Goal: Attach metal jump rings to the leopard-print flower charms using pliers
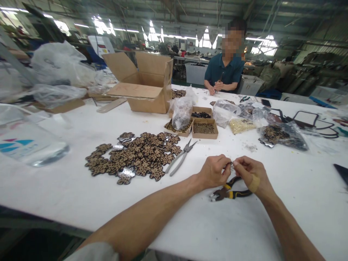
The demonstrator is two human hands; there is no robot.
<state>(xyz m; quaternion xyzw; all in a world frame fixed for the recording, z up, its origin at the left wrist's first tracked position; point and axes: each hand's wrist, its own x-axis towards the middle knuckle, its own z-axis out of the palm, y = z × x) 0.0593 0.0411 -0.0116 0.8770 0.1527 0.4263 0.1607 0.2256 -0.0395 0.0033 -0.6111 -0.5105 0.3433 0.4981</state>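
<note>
My left hand (215,171) and my right hand (250,173) meet fingertip to fingertip above the white table (174,221). Both are closed in a pinch, and what they hold is too small to make out. Tiny silvery bits lie just behind the fingertips. Under my right hand rest pliers with black and yellow handles (239,194), their jaws pointing left. Left of my left hand lie grey long-nosed pliers (181,158), and beyond them spreads a pile of leopard-print patches (141,154) with dark scalloped edges.
Small cardboard trays of studs (204,129) stand ahead, near a large open carton (148,92). Plastic bags (295,136) and black wire-like frames (306,116) lie at the right. Across the table another person (225,72) holds something in their hands. A plastic bag (32,139) lies at left.
</note>
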